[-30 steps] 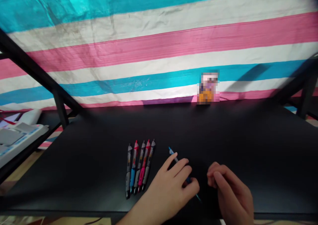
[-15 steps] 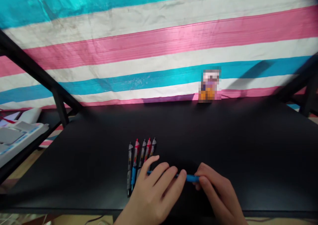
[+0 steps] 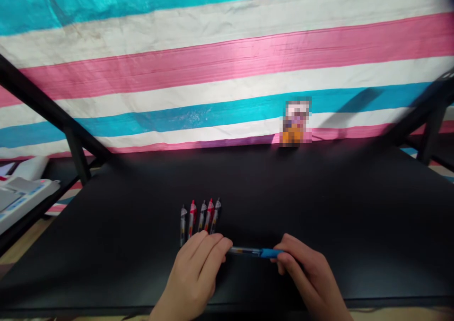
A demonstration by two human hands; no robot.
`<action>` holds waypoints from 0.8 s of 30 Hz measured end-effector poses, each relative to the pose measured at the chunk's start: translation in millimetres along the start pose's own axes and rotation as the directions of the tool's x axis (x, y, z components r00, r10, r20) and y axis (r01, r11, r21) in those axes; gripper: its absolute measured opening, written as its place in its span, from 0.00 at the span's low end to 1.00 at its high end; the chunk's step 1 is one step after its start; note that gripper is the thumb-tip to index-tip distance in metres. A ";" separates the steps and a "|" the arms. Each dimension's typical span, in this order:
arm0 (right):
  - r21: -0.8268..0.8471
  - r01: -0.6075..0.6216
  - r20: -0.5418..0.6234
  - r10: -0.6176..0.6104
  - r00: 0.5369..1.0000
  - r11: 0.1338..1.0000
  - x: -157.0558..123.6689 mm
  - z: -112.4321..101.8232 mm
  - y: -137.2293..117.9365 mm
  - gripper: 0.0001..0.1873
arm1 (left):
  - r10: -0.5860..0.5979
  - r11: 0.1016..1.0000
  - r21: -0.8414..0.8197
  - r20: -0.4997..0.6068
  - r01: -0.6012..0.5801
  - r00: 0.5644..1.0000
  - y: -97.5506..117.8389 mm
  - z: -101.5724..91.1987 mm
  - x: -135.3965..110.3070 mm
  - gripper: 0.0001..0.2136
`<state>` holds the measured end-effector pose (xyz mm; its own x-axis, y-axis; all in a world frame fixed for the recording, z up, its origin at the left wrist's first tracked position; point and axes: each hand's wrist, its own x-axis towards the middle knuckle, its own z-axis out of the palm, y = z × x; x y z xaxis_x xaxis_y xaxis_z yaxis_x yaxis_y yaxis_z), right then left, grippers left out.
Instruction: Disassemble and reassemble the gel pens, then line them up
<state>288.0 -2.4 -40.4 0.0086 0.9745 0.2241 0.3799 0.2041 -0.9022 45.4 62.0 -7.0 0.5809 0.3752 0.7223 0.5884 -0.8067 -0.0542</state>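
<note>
A pen with a blue grip (image 3: 253, 252) lies level just above the black table (image 3: 319, 193), held at both ends. My right hand (image 3: 305, 271) pinches its blue grip end. My left hand (image 3: 196, 269) has closed fingers on the other end. Behind my left hand several pens (image 3: 198, 217) lie side by side in a row with red and grey tops, their lower halves hidden by my fingers.
A striped cyan, white and pink sheet (image 3: 227, 75) hangs behind the table. A small blurred object (image 3: 296, 122) stands at the table's back edge. Black frame bars (image 3: 46, 113) slant at left and right. A white device (image 3: 21, 198) sits on a lower shelf at left.
The blue pen turned from pointing away to lying crosswise. My right hand took its grip end, and my left hand slid leftward along it to the other end.
</note>
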 end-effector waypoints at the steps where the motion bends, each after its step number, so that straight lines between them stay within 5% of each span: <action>1: -0.004 -0.002 -0.006 0.002 1.000 1.000 -0.1 -0.5 -0.2 0.22 | -0.007 1.000 -0.005 -0.001 0.007 1.000 0.6 0.5 1.2 0.14; 14: 0.020 0.008 -0.039 -0.007 0.999 1.000 0.9 -1.4 -3.7 0.21 | -0.056 0.990 -0.133 0.017 0.057 0.998 0.2 4.6 3.9 0.14; 24: 0.091 -0.084 -0.123 0.094 0.988 0.992 -2.0 3.6 -3.8 0.08 | -0.100 0.983 -0.153 0.025 0.103 0.995 -5.2 5.4 0.3 0.13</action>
<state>283.2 -4.8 -38.7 0.1580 0.9706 0.1815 0.2922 0.1296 -0.9475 45.6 68.8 -10.2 0.5329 0.4652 0.7069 0.5522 -0.8241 0.1261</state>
